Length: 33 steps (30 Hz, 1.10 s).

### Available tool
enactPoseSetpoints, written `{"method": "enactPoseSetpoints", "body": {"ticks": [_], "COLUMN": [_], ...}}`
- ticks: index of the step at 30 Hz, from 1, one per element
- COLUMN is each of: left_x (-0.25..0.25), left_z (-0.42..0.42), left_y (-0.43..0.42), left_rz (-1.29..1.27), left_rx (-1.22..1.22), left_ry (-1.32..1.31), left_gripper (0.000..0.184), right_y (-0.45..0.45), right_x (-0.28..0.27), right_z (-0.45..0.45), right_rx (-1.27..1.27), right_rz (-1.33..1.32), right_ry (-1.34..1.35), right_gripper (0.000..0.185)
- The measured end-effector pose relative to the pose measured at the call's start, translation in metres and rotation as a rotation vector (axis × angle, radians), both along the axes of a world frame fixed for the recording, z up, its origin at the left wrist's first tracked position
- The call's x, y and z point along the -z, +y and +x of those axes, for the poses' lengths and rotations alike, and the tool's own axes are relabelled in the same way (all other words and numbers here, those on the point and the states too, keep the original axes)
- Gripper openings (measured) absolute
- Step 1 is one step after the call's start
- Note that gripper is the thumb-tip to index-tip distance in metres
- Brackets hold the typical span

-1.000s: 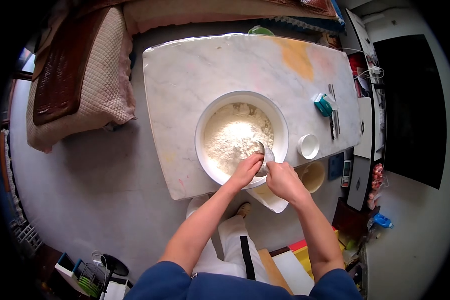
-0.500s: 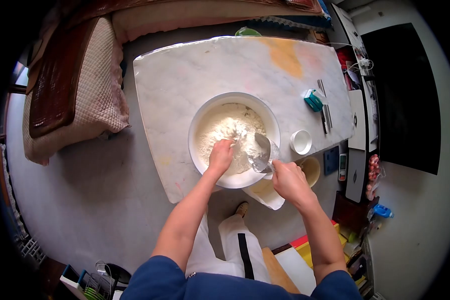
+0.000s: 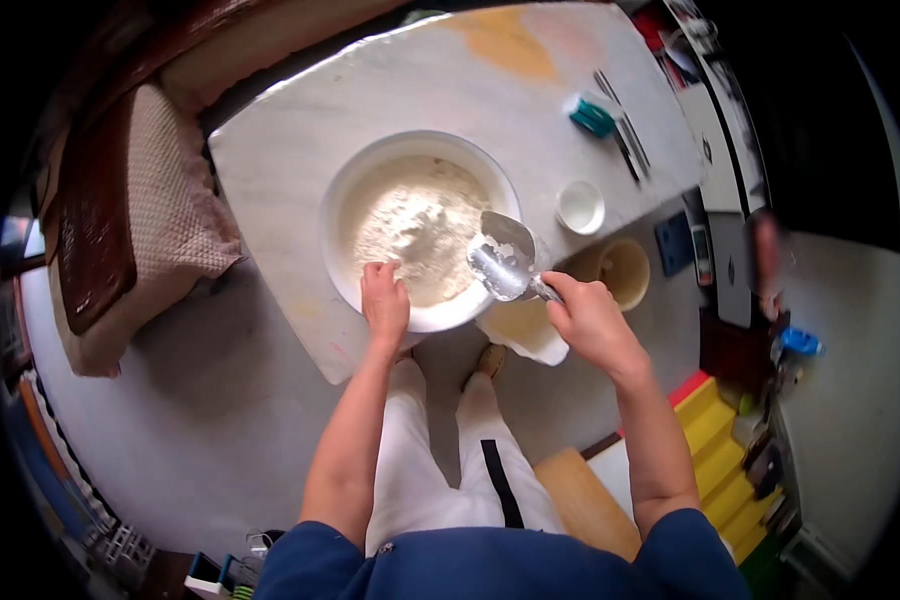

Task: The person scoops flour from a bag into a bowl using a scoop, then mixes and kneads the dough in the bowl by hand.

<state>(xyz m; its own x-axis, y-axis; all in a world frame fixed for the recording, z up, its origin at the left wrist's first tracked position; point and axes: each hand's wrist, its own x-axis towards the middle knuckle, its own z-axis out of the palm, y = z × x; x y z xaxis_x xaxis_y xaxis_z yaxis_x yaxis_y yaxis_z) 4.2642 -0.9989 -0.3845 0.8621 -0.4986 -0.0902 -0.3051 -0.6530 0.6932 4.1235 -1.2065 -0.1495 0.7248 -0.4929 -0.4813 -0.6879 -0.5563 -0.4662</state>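
Note:
A large white bowl [image 3: 337, 200] on the table holds a heap of pale flour [image 3: 420, 222]. My left hand [image 3: 385, 305] is at the bowl's near-left rim, its fingers curled over the edge to the inside. In my right hand [image 3: 595, 318] is the handle of a metal scoop [image 3: 505, 262], the fingers wrapped round it. The scoop is tilted over the bowl's right rim, with some white flour clinging to its blade. Below the scoop, an open pale bag [image 3: 530, 335] sits by the table edge, partly hidden by my right hand.
A small white cup [image 3: 580, 207] stands right of the bowl on the marbled table [image 3: 360, 90]. Beyond it lie a teal-and-white packet [image 3: 592, 117] and thin metal sticks [image 3: 630, 140]. A beige bucket [image 3: 627, 275] is below the table's near right side. A quilted sofa [image 3: 180, 190] stands left.
My left hand has drawn back from the flour to the bowl's near rim. The scoop, still in my right hand, has shifted to the bowl's right edge. The view has also turned.

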Motion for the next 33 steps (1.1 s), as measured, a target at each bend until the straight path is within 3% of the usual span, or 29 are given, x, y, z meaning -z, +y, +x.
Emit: {"method": "enactPoseSetpoints", "body": {"ticks": [5, 8, 13, 18, 21, 25, 28, 30, 32, 33], "left_x": [0.003, 0.018, 0.037, 0.050, 0.047, 0.052, 0.049, 0.048, 0.048, 0.048], "left_z": [-0.039, -0.052, -0.064, -0.074, -0.078, -0.080, -0.076, -0.078, -0.079, -0.080], "left_y": [-0.014, -0.023, -0.038, -0.045, -0.046, -0.047, -0.048, -0.049, -0.051, -0.052], "left_rz": [0.028, 0.057, 0.105, 0.148, 0.120, 0.091, 0.092, 0.079, 0.068, 0.070], "left_rx": [0.039, 0.034, 0.067, 0.088, 0.074, 0.070, 0.090, 0.095, 0.089, 0.093], "left_ry": [0.006, -0.066, -0.175, -0.242, -0.243, -0.271, -0.271, -0.270, -0.268, -0.277], "left_gripper": [0.030, 0.030, 0.029, 0.030, 0.029, 0.028, 0.027, 0.028, 0.028, 0.028], "right_y": [-0.019, -0.021, -0.020, -0.029, -0.034, -0.047, -0.046, -0.054, -0.054, -0.052], "right_x": [-0.009, 0.020, 0.169, 0.327, 0.373, 0.410, 0.436, 0.454, 0.466, 0.471], "right_z": [-0.106, -0.156, -0.193, -0.188, -0.181, -0.191, -0.199, -0.197, -0.199, -0.200], "right_rx": [0.126, 0.018, -0.129, -0.091, -0.032, -0.074, -0.112, 0.237, 0.313, 0.214], "right_rz": [0.000, -0.089, -0.144, -0.162, -0.189, 0.010, -0.035, 0.039, 0.009, 0.031], "right_ry": [0.214, 0.411, 0.446, 0.626, 0.785, 0.835, 0.852, 0.844, 0.782, 0.815], "right_gripper": [0.027, 0.022, 0.017, 0.020, 0.022, 0.026, 0.030, 0.032, 0.032, 0.031]}}
